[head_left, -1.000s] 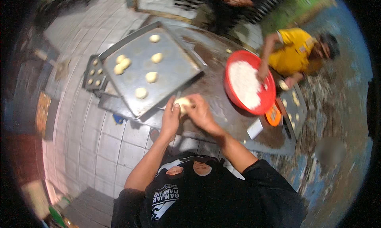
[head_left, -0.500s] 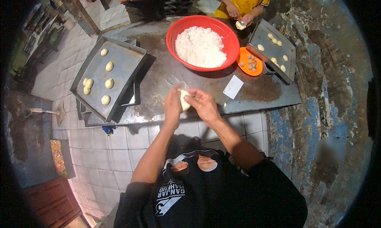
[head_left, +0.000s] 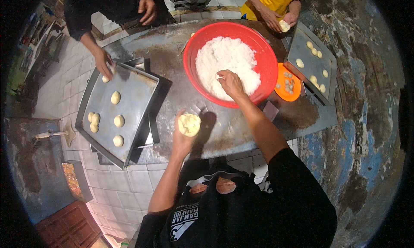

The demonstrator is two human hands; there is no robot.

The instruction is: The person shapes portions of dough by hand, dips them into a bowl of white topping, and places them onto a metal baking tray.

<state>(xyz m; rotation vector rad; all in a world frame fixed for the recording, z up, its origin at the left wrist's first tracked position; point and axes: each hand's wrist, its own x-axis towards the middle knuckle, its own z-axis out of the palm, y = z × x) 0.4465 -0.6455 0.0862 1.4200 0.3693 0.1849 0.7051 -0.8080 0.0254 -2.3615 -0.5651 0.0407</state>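
Observation:
My left hand (head_left: 183, 135) cups a flattened, cupped piece of pale yellow dough (head_left: 189, 123) above the metal table (head_left: 172, 97), right of a large metal tray (head_left: 134, 97) holding several dough balls (head_left: 119, 121). My right hand (head_left: 230, 83) reaches into the red basin (head_left: 269, 58) of white crumbly filling (head_left: 215, 58), its fingers curled and pinched in that filling. Right of the basin sits an orange plate (head_left: 282, 90) with several small greyish balls (head_left: 290, 87). Beside it stands a second metal tray (head_left: 308, 62) with several dough balls (head_left: 319, 53).
A co-worker in dark clothing (head_left: 108, 6) reaches onto the left tray's far corner. Another in a yellow shirt (head_left: 280, 0) holds dough at the table's far right. A dark card-like piece (head_left: 271, 110) lies below the plate. A weathered surface (head_left: 362, 140) fills the right.
My right hand has left the dough and moved forward into the basin. The dough in my left hand now lies cupped open. The dark-clothed co-worker's hand has come down to the left tray.

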